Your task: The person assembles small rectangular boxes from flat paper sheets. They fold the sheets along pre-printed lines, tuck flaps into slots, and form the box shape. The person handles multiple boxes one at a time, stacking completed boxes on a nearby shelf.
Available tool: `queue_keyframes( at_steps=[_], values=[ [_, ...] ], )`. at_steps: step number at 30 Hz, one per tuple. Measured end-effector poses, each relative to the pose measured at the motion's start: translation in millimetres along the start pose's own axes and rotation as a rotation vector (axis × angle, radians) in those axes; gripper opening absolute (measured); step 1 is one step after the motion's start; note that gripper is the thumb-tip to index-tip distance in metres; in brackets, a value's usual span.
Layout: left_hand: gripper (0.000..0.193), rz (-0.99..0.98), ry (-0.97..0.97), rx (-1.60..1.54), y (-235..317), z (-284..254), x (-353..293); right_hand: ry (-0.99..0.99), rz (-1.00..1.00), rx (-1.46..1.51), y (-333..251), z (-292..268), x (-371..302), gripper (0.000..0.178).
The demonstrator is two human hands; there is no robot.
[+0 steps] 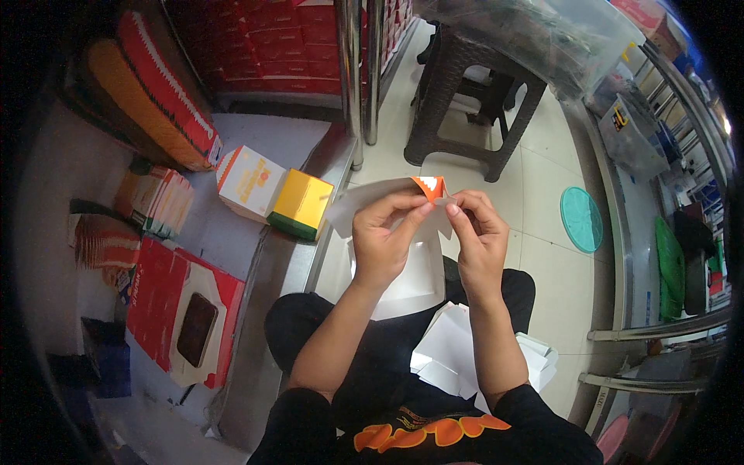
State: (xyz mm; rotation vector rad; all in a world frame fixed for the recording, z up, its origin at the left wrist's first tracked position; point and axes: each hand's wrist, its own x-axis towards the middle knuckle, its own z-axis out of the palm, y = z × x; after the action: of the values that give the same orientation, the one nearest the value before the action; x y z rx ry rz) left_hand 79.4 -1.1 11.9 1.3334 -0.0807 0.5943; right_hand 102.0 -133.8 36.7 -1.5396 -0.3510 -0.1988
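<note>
Tiled floor (542,256) below, stool (465,85) ahead. Left hand (381,240) and right hand (479,240) level, fingers pinching orange-white carton flap (428,186) between them, long axis sideways.

A packaging workshop or stockroom: flat carton stacks (155,200) are lying on the worktop (256,132), red boxes (271,39) filling shelves.

Two hands are up — the left hand (385,236) and the right hand (477,240) — sharing one flat white-and-orange carton (387,198); one stack of white blanks (457,353) lies on the lap. Two folded boxes — one white-orange box (249,182), one yellow-green box (301,203); one red windowed box (182,310); one dark stool (473,101); one teal lid (581,218).
</note>
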Motion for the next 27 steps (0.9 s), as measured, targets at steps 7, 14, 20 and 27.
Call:
queue_keyframes(
  at_steps=[7, 14, 20, 27],
  values=[
    [0.007, 0.013, 0.001, 0.006, 0, 4, -3, 0.007, -0.1, -0.128, -1, 6, -4, 0.012],
    [0.015, 0.09, -0.073, -0.239, -1, 6, 0, -0.017, -0.338, -0.46, 0, 29, -21, 0.038],
    [0.021, -0.228, 0.181, -0.548, 21, -11, 6, -0.073, -0.166, -0.121, 2, 10, -7, 0.063],
    [0.027, 0.136, 0.299, 0.139, 4, -39, 19, -0.561, 0.127, -0.292, -18, -7, -6, 0.026]
  ],
)
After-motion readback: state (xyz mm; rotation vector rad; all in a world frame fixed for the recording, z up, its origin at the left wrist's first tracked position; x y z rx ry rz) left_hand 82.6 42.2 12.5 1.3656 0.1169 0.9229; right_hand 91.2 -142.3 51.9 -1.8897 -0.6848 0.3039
